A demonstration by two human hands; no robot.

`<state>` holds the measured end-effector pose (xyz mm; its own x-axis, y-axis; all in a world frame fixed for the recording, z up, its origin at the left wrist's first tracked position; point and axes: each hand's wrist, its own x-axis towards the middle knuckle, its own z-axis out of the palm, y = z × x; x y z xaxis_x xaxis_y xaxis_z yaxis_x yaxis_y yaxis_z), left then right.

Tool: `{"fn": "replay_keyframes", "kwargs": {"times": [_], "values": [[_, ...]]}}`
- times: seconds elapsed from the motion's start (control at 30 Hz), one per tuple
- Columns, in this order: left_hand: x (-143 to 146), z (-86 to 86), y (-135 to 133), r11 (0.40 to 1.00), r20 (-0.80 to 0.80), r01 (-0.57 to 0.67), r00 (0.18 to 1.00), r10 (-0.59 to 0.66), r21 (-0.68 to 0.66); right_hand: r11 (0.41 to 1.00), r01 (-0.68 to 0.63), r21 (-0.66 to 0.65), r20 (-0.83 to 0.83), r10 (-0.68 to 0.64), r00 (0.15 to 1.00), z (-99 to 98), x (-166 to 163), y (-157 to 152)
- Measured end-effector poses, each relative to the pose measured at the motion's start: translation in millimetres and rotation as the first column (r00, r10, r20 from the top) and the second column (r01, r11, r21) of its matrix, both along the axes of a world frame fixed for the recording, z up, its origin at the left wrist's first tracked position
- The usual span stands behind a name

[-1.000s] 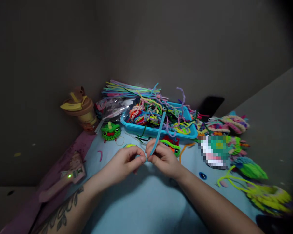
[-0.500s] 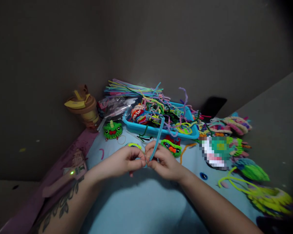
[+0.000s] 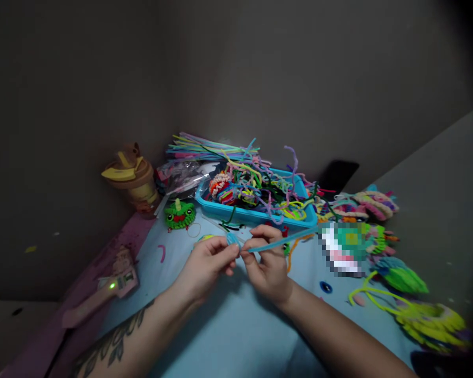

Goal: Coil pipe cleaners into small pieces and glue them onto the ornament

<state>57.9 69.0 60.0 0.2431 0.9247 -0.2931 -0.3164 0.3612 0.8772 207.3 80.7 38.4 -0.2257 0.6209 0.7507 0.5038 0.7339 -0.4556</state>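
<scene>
Largest first: pale blue cover (image 3: 236, 338) spread over the work surface, darker where the arms shade it. On it, toward the back, a blue tray (image 3: 256, 215) heaped with tangled fuzzy strips in many colors. Behind the tray, a bundle of straight strips (image 3: 208, 147); left of that, a brown-and-yellow lidded cup (image 3: 137, 184).

2 hands, close together in front of the tray. Left hand (image 3: 215, 257): thumb pressed against fingers, pinching a bunched part of a light-blue fuzzy strip (image 3: 284, 243). Right hand (image 3: 270, 268): thumb and index pinching the same color just beside it, the long run slanting rightward across its fingers. Cannot tell whether 1 piece or 2.

Smaller: green figure (image 3: 180, 214), 2 eyes, red mouth, near the tray's front left corner. Dark blue disc (image 3: 326, 287), right of the right hand. Purple scrap (image 3: 161, 253), left of the left hand.
</scene>
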Motion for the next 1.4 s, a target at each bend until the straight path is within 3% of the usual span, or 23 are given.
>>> {"fn": "replay_keyframes", "kwargs": {"times": [0.13,0.33,0.5,0.73,0.9,0.97,1.07,1.4], "values": [[-3,-5.1,3,0.997,-0.136,0.026,0.991,-0.016,0.078,0.991,-0.117,-0.060,0.013,0.118,0.993,3.5,2,4],[-8,-8.0,5,0.987,-0.289,0.065,0.957,-0.019,0.150,0.908,-0.257,-0.331,-0.048,0.255,0.966,13.0,7,15],[-12,-2.1,5,0.962,-0.329,0.203,0.935,-0.135,0.182,0.725,-0.398,-0.562,-0.240,0.318,0.917,17.0,9,20],[-15,4.0,3,0.902,-0.331,0.412,0.875,-0.354,0.126,0.493,-0.580,-0.648,-0.435,0.386,0.814,13.4,11,22],[-17,9.8,4,0.898,-0.389,0.424,0.852,-0.350,0.121,0.365,-0.658,-0.659,-0.556,0.353,0.753,9.8,11,23],[-18,12.3,5,0.897,-0.417,0.419,0.846,-0.332,0.137,0.360,-0.693,-0.625,-0.591,0.362,0.721,9.3,11,23],[-20,16.0,5,0.890,-0.442,0.430,0.834,-0.329,0.150,0.402,-0.722,-0.563,-0.620,0.372,0.691,9.5,12,24],[-22,18.9,6,0.849,-0.508,0.489,0.793,-0.337,0.201,0.460,-0.710,-0.533,-0.648,0.318,0.692,12.4,13,24]]}}
